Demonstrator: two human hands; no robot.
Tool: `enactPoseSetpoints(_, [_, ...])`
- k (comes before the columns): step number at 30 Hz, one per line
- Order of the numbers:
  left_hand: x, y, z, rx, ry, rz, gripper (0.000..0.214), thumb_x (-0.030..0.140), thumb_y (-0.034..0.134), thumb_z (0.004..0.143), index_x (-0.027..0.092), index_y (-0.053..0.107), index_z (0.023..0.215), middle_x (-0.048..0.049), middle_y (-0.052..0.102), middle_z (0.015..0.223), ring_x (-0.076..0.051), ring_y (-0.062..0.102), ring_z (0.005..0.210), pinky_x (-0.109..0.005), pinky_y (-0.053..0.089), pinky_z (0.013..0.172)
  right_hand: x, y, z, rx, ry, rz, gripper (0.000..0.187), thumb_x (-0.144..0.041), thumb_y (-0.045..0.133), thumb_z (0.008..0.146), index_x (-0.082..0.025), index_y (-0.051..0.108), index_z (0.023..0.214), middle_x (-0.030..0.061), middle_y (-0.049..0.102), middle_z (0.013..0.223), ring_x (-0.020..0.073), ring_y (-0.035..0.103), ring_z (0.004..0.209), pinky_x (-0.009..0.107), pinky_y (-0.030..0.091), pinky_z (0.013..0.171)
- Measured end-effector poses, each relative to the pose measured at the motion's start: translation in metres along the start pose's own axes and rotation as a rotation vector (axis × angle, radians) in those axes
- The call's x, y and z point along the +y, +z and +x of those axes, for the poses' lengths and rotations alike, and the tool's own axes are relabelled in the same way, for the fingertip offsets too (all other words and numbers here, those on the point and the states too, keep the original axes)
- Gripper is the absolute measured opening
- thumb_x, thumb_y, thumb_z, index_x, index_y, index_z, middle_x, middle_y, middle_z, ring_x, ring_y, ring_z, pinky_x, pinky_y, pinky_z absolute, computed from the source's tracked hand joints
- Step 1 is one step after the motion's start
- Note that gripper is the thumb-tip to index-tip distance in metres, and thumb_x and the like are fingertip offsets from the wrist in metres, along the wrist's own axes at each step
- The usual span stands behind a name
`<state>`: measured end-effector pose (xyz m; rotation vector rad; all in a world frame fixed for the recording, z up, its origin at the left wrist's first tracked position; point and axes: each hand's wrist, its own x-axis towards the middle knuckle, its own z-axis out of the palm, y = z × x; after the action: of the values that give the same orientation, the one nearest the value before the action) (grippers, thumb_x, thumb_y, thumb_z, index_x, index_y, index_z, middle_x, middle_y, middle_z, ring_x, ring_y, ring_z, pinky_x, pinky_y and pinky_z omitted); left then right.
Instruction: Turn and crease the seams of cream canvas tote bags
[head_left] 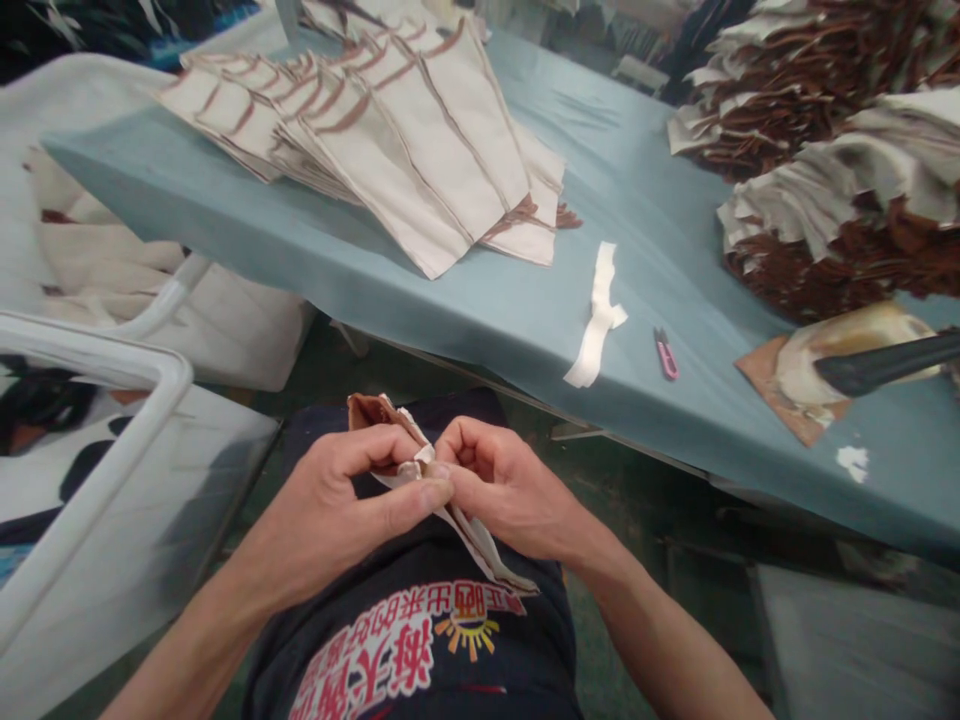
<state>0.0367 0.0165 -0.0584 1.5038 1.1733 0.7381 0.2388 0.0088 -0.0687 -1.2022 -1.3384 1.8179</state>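
Observation:
Over my lap, my left hand (337,505) and my right hand (502,490) both pinch one small cream fabric piece with a brown lining (390,425). Fingers of both hands are closed on its folded edge where they meet. The piece's lower end hangs down toward my dark printed shirt (420,640). Part of the fabric is hidden under my fingers.
A blue-covered table (480,300) stands ahead with a fanned stack of cream pieces (405,140), a white strip (598,320), a small pink cutter (665,354) and heaps of cream-and-brown pieces (832,150) at the right. A white metal rail (127,440) runs at my left.

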Motion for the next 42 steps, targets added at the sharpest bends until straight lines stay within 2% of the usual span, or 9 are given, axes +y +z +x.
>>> enactPoseSetpoints(4, [-0.005, 0.000, -0.002, 0.017, 0.019, 0.000, 0.031, 0.039, 0.075, 0.091, 0.024, 0.074, 0.065, 0.0012, 0.069, 0.064, -0.017, 0.060, 0.061, -0.024, 0.052, 0.059, 0.001, 0.009, -0.008, 0.114, -0.102, -0.166, 0.023, -0.033, 0.070, 0.100, -0.022, 0.057, 0.086, -0.0070, 0.055, 0.072, 0.0101, 0.046, 0.062, 0.024, 0.033, 0.056])
enactPoseSetpoints(10, [-0.007, -0.001, -0.008, -0.013, 0.072, 0.051, 0.032, 0.039, 0.069, 0.097, 0.025, 0.077, 0.069, -0.0003, 0.073, 0.067, -0.019, 0.065, 0.064, -0.027, 0.056, 0.064, 0.003, 0.017, -0.019, 0.181, -0.181, -0.284, 0.015, -0.031, 0.065, 0.101, -0.022, 0.058, 0.091, -0.0057, 0.060, 0.074, 0.0106, 0.052, 0.062, 0.025, 0.037, 0.058])
enactPoseSetpoints(16, [-0.007, 0.014, -0.012, 0.131, 0.096, 0.091, 0.033, 0.034, 0.060, 0.098, 0.025, 0.066, 0.067, 0.0013, 0.067, 0.063, -0.017, 0.058, 0.056, -0.026, 0.048, 0.054, 0.015, 0.027, -0.020, 0.307, -0.216, -0.425, 0.011, -0.032, 0.067, 0.100, -0.022, 0.064, 0.096, -0.0033, 0.068, 0.079, 0.0122, 0.059, 0.065, 0.026, 0.044, 0.064])
enactPoseSetpoints(21, [-0.014, 0.023, -0.018, 0.226, 0.014, 0.068, 0.044, 0.046, 0.058, 0.101, 0.026, 0.050, 0.062, 0.0028, 0.055, 0.058, -0.016, 0.047, 0.052, -0.027, 0.042, 0.049, 0.020, 0.034, -0.017, 0.326, -0.155, -0.448, 0.015, -0.037, 0.071, 0.099, -0.022, 0.067, 0.097, -0.0020, 0.073, 0.081, 0.0143, 0.066, 0.070, 0.027, 0.047, 0.068])
enactPoseSetpoints(27, [-0.026, 0.026, -0.027, 0.333, -0.026, 0.156, 0.039, 0.045, 0.060, 0.103, 0.024, 0.065, 0.071, 0.0030, 0.058, 0.063, -0.016, 0.049, 0.057, -0.028, 0.043, 0.056, 0.027, 0.034, -0.011, 0.298, -0.128, -0.576, 0.019, -0.036, 0.068, 0.106, -0.023, 0.068, 0.093, 0.0007, 0.076, 0.085, 0.0170, 0.068, 0.076, 0.030, 0.044, 0.073])
enactPoseSetpoints(32, [-0.047, 0.040, -0.032, 0.480, -0.115, 0.018, 0.044, 0.047, 0.055, 0.108, 0.023, 0.063, 0.072, 0.0018, 0.059, 0.067, -0.017, 0.055, 0.062, -0.026, 0.047, 0.058, 0.031, 0.034, -0.009, 0.231, -0.098, -0.554, 0.022, -0.030, 0.066, 0.106, -0.023, 0.060, 0.086, -0.0013, 0.071, 0.081, 0.0161, 0.064, 0.074, 0.030, 0.039, 0.072])
enactPoseSetpoints(36, [-0.051, 0.043, -0.038, 0.472, -0.162, -0.037, 0.046, 0.053, 0.052, 0.110, 0.021, 0.071, 0.081, -0.0002, 0.066, 0.070, -0.018, 0.059, 0.063, -0.026, 0.051, 0.058, 0.030, 0.032, -0.019, 0.202, -0.130, -0.464, 0.018, -0.027, 0.062, 0.103, -0.023, 0.058, 0.085, -0.0025, 0.067, 0.079, 0.0148, 0.060, 0.071, 0.028, 0.039, 0.069])
enactPoseSetpoints(39, [-0.041, 0.032, -0.042, 0.355, -0.137, -0.018, 0.046, 0.055, 0.061, 0.104, 0.021, 0.072, 0.076, -0.0011, 0.068, 0.069, -0.017, 0.059, 0.060, -0.026, 0.049, 0.055, 0.033, 0.033, -0.026, 0.233, -0.184, -0.473, 0.020, -0.027, 0.059, 0.103, -0.024, 0.056, 0.084, -0.0025, 0.065, 0.076, 0.0144, 0.058, 0.069, 0.028, 0.039, 0.068])
enactPoseSetpoints(42, [-0.030, 0.021, -0.045, 0.241, -0.057, 0.101, 0.039, 0.044, 0.065, 0.100, 0.022, 0.069, 0.068, 0.0004, 0.068, 0.065, -0.016, 0.059, 0.057, -0.025, 0.046, 0.053, 0.038, 0.036, -0.029, 0.268, -0.266, -0.527, 0.021, -0.026, 0.059, 0.103, -0.023, 0.055, 0.082, -0.0024, 0.063, 0.074, 0.0139, 0.057, 0.066, 0.028, 0.037, 0.066])
